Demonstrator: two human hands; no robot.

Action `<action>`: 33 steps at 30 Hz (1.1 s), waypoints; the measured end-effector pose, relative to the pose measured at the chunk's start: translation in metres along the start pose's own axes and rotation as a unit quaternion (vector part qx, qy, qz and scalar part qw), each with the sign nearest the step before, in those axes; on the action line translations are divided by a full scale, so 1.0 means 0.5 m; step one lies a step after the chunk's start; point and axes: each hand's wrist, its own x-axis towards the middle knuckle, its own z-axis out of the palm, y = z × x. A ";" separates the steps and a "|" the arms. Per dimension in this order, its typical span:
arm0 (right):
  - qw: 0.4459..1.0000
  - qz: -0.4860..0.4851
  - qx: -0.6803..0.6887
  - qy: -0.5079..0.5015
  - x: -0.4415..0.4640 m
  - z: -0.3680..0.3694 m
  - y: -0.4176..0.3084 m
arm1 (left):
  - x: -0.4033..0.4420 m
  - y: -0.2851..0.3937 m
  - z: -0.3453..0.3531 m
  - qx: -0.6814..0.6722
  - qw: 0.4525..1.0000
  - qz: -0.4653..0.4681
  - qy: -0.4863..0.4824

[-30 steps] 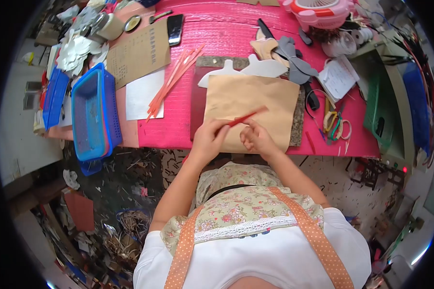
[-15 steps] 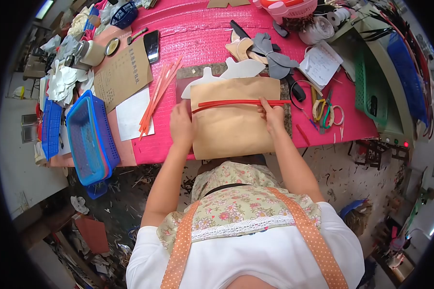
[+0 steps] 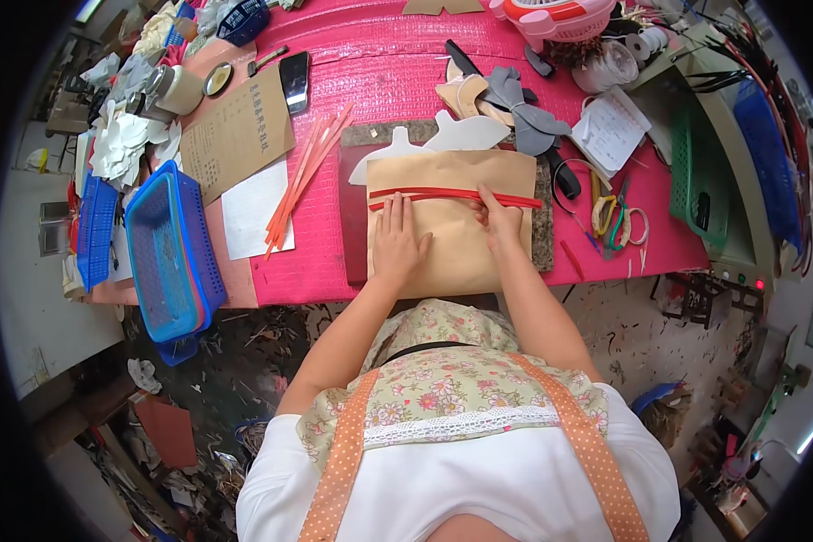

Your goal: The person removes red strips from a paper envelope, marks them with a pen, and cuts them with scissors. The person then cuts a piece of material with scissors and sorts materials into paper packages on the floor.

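Red strips [image 3: 438, 191] lie crosswise near the top of a sheet of brown paper [image 3: 434, 262]. Flat on the paper's left half rests my left hand [image 3: 399, 242], its fingertips touching the strips' left part. My right hand [image 3: 501, 219] is closed on the strips toward their right end, with the index finger stretched over them and the other fingers curled. Beneath the paper is a stone slab [image 3: 542, 239], mostly covered. White cut pieces [image 3: 465, 134] stick out behind the paper's far edge. A fan of loose red strips [image 3: 307, 185] lies to the left.
Blue baskets [image 3: 210, 262] stand at the table's left edge. Brown printed card [image 3: 235, 135], white paper [image 3: 257, 217] and a phone [image 3: 294, 81] lie left. Grey cut pieces [image 3: 524, 117], a notepad [image 3: 610, 134] and scissors [image 3: 630, 224] are at right. A pink basket [image 3: 551, 20] stands behind.
My left hand has moved from the paper's left edge onto the paper, with its fingers at the strips. The right hand has shifted slightly left along the strips. The view has shifted slightly.
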 end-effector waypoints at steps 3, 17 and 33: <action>0.999 -0.009 -0.036 0.010 -0.005 0.017 0.000 | -0.001 0.001 0.001 0.001 1.000 -0.001 -0.005; 0.999 -0.050 -0.004 0.023 0.035 -0.048 -0.023 | 0.015 -0.010 -0.018 0.061 0.998 0.025 -0.020; 0.945 -0.268 -0.181 0.055 0.077 -0.154 -0.025 | -0.010 -0.041 -0.037 -0.021 0.997 -0.009 0.075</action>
